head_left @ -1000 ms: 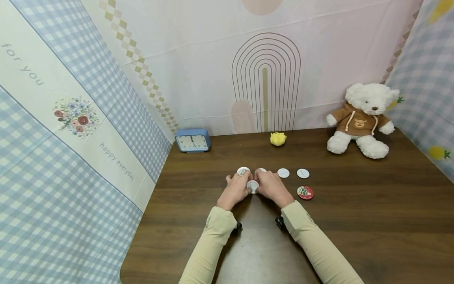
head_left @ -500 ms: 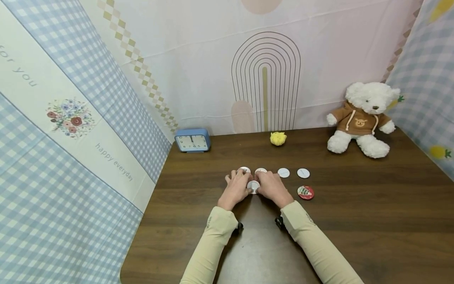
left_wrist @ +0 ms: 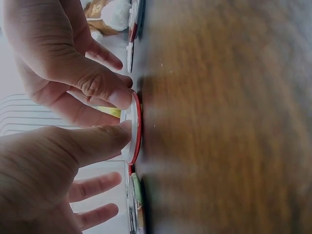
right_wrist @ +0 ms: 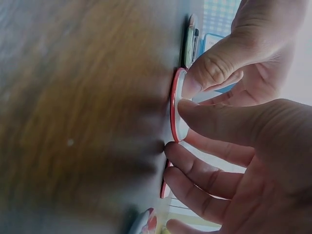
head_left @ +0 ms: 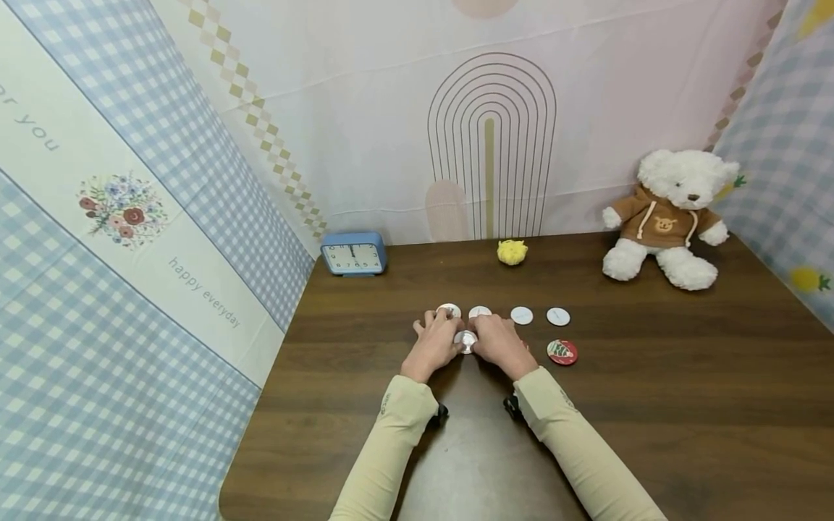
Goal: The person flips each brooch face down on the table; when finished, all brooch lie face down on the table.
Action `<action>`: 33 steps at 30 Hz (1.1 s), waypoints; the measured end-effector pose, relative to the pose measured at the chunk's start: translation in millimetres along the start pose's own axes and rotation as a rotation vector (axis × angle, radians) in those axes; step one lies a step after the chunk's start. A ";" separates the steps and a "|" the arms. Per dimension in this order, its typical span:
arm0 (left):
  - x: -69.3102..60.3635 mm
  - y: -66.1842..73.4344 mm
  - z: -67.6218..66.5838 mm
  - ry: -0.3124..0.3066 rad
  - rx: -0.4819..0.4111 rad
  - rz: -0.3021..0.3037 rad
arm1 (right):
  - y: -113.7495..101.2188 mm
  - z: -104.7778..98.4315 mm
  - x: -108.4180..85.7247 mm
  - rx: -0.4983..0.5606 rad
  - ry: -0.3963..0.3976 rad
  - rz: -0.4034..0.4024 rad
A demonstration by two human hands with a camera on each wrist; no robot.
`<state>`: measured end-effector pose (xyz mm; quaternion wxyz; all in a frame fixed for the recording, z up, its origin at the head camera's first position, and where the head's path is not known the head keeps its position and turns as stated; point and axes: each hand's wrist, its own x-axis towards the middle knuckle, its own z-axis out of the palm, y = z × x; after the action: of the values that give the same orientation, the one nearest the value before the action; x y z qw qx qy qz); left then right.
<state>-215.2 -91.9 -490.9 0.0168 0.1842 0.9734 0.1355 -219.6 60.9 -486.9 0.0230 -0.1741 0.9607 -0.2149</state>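
Observation:
A round button badge [head_left: 466, 340], pale side up, lies low over the table between both hands; its red rim [left_wrist: 139, 127] shows in the wrist views. My left hand [head_left: 433, 346] pinches it from the left, thumb [left_wrist: 105, 139] on its pale face and some fingers spread. From the right, my right hand [head_left: 499, 343] pinches the same badge, with its thumb [right_wrist: 214, 117] on top too. Just behind the hands lie two white-faced badges, the left one [head_left: 449, 310] partly hidden by fingers, the other [head_left: 480, 311] partly behind the right hand.
Two more white badges [head_left: 521, 315] lie to the right in the back row. A red badge with a tree picture [head_left: 562, 352] lies right of the right hand. Farther back are a blue clock [head_left: 354, 255], a yellow fluffy ball [head_left: 512, 252] and a white teddy bear [head_left: 664, 224].
Both hands stay almost in place on the badge. The left fingers have lifted and spread, covering more of the badge behind them. The camera view has shifted slightly.

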 end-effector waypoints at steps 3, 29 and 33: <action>-0.1 1.0 1.1 -0.008 0.008 -0.003 | 1.2 1.4 -0.1 0.004 -0.015 0.013; 4.9 12.7 -5.2 -0.017 -0.041 0.037 | 9.5 -14.1 -10.6 -0.033 0.034 -0.009; 5.9 15.4 -6.7 -0.023 -0.030 0.054 | 12.2 -15.1 -10.5 -0.045 0.008 0.007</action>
<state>-215.8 -77.7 -480.2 0.0269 0.2118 0.9656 0.1482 -215.5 81.0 -478.7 0.0161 -0.1701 0.9661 -0.1938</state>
